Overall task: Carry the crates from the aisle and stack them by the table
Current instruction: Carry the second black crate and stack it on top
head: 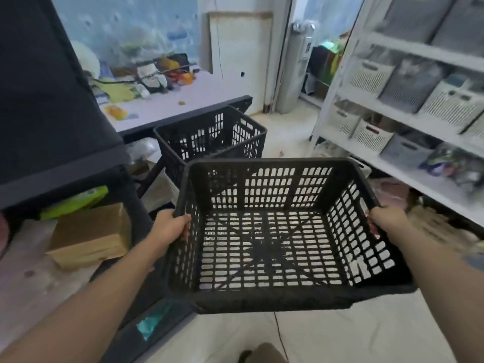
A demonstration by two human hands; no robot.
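Observation:
I hold an empty black slotted plastic crate (272, 297) in the air in front of me, above the pale floor. My left hand (171, 226) grips its left rim and my right hand (387, 221) grips its right rim. Just beyond it, a second black crate (251, 132) stands by the near corner of the table (199, 100). Whether that crate rests on another crate or on the floor is hidden by the one I carry.
A dark shelf unit (52, 127) with a cardboard box (91, 234) stands close on the left. White shelving (408, 121) full of baskets lines the right side. Clutter covers the table's far end. A thin cable (280, 334) runs across the floor near my foot.

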